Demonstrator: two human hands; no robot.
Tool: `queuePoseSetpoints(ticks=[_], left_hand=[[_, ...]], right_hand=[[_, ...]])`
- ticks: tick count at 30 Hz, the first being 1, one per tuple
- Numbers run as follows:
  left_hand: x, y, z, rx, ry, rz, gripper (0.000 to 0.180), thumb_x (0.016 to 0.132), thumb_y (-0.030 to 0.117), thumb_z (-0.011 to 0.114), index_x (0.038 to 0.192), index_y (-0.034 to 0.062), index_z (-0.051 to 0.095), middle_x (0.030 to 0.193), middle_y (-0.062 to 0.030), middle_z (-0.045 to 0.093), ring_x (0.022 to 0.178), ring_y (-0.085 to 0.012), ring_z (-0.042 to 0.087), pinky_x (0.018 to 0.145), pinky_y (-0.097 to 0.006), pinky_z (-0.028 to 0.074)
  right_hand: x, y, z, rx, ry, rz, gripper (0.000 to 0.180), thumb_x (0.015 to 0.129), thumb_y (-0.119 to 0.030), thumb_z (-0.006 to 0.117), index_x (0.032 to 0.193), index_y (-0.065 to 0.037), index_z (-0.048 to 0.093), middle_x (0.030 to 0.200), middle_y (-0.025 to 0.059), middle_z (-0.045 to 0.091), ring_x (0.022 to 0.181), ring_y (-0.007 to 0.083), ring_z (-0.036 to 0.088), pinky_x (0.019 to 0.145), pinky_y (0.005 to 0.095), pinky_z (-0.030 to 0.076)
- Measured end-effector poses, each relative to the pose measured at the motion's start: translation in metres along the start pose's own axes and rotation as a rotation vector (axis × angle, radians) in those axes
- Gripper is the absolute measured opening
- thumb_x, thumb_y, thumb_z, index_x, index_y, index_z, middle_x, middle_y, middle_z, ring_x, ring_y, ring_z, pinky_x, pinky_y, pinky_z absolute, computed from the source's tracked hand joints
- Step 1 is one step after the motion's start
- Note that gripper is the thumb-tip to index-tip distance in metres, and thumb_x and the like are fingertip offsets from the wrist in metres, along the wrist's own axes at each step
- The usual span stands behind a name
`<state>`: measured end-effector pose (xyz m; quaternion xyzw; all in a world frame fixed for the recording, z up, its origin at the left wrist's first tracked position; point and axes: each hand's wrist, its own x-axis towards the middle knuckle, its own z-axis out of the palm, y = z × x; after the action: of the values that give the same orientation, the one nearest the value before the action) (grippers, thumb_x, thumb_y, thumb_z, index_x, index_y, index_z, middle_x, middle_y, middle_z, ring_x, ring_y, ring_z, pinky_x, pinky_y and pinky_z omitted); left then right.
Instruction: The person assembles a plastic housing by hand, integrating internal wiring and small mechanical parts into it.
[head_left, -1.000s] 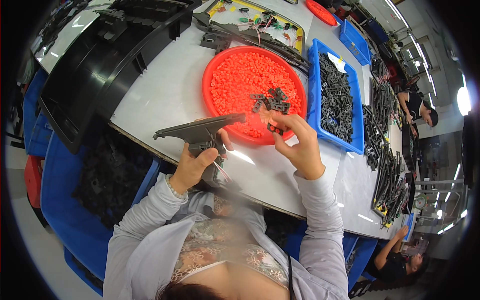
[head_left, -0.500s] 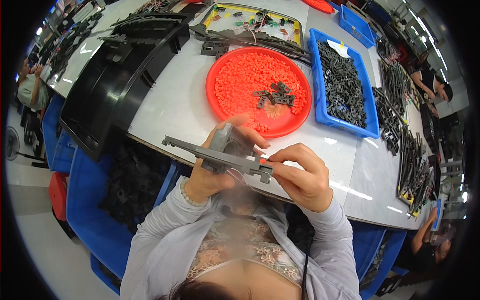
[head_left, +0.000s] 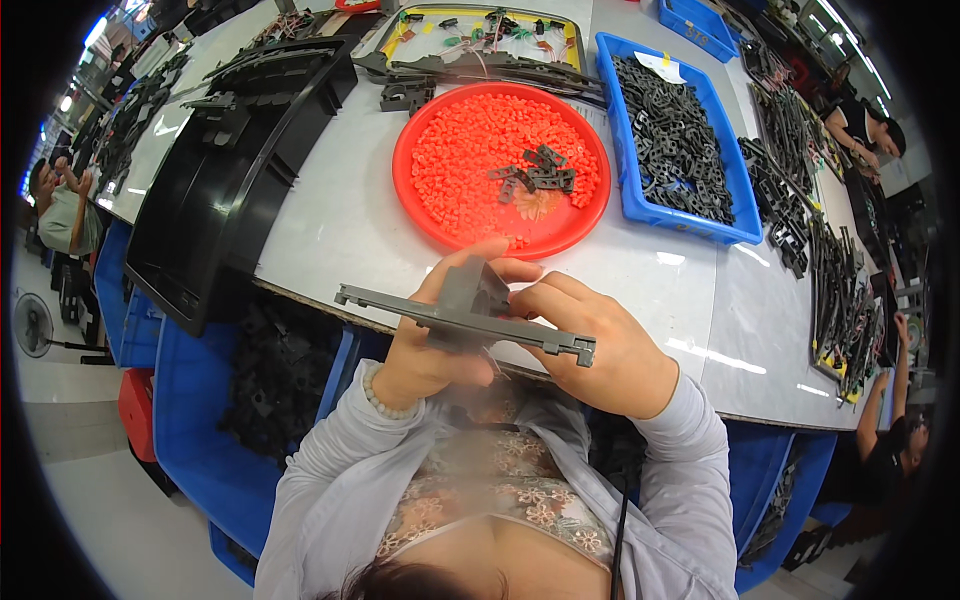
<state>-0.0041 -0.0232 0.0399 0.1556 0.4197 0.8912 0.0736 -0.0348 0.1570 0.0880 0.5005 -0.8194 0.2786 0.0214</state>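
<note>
White table (head_left: 330,215) across the upper half, near edge curving just ahead of the hands. Black moulded panel (head_left: 225,165) along the left end, overhanging the edge there. Blue bin (head_left: 190,420) of black parts below that edge, on the left. Blue tray (head_left: 672,130) of small black clips on the right, touching or nearly touching the red dish. More black strips (head_left: 840,290) laid out farther right, to the table's far end. Red dish (head_left: 500,165) in the middle, full of orange pellets, with a few dark clips (head_left: 535,178) heaped on top. Bare tabletop left of the dish and in a band between dish and near edge (the only open room close to the hands).

Grey bracket (head_left: 465,320), long and thin, held level over the near edge, just below the dish, one end sticking out left past the hands, the other ending in a hooked tip at right. Left hand (head_left: 430,345) closed around the bracket's raised middle block from beneath, thumb up over the top, wrist bent upward, beaded band at the wrist. Right hand (head_left: 600,345) gripping the bracket's right half, fingers curled over its top edge and pointing left, meeting the left hand at the block. Both forearms in pale grey sleeves, rising from the lower edge and converging.
</note>
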Motion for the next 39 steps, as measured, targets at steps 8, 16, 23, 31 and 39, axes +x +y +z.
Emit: queuePoseSetpoints(ticks=[8, 16, 23, 31, 39], left_hand=[[-0.002, -0.010, -0.006, 0.034, 0.113, 0.096, 0.093, 0.063, 0.043, 0.082, 0.132, 0.0028, 0.034, 0.129, -0.0192, 0.047, 0.120, -0.0286, 0.048, 0.099, -0.040, 0.043], [-0.002, -0.009, -0.003, 0.012, 0.120, 0.104, 0.095, 0.062, 0.052, 0.079, 0.131, 0.0034, 0.035, 0.127, -0.0209, 0.048, 0.120, -0.0295, 0.048, 0.099, -0.040, 0.042], [-0.004, -0.009, -0.012, 0.056, 0.085, 0.102, 0.094, 0.063, 0.047, 0.081, 0.130, 0.0010, 0.035, 0.127, -0.0228, 0.047, 0.120, -0.0298, 0.048, 0.100, -0.040, 0.042], [0.000, -0.011, -0.008, -0.015, 0.113, 0.103, 0.088, 0.066, 0.044, 0.080, 0.129, 0.0000, 0.037, 0.130, -0.0229, 0.044, 0.122, -0.0328, 0.045, 0.101, -0.043, 0.040], [0.004, -0.002, -0.019, -0.132, 0.082, 0.138, 0.073, 0.082, 0.033, 0.067, 0.138, 0.0049, 0.031, 0.131, -0.0219, 0.045, 0.123, -0.0320, 0.045, 0.102, -0.043, 0.039]], right_hand=[[0.000, 0.015, 0.028, 0.046, 0.185, -0.075, 0.022, 0.072, -0.006, 0.060, 0.093, -0.002, 0.065, 0.092, 0.0084, 0.056, 0.087, 0.0246, 0.055, 0.072, 0.0343, 0.049], [-0.009, 0.018, 0.047, 0.225, 0.421, -0.029, 0.030, 0.069, -0.005, 0.072, 0.099, -0.009, 0.067, 0.096, 0.0067, 0.061, 0.081, 0.0234, 0.061, 0.066, 0.0325, 0.051], [-0.006, 0.011, 0.045, 0.214, 0.502, 0.095, 0.026, 0.066, -0.007, 0.076, 0.091, -0.007, 0.068, 0.087, 0.0069, 0.065, 0.073, 0.0217, 0.062, 0.064, 0.0318, 0.052], [-0.004, 0.014, 0.057, 0.217, 0.564, 0.068, 0.025, 0.065, -0.006, 0.077, 0.087, -0.004, 0.067, 0.082, 0.0071, 0.065, 0.069, 0.0219, 0.062, 0.061, 0.0302, 0.052], [-0.023, 0.017, 0.076, 1.086, 0.450, 0.464, 0.053, 0.084, -0.034, 0.065, 0.118, 0.003, 0.049, 0.114, 0.0102, 0.055, 0.106, 0.0168, 0.052, 0.093, 0.0328, 0.041]])
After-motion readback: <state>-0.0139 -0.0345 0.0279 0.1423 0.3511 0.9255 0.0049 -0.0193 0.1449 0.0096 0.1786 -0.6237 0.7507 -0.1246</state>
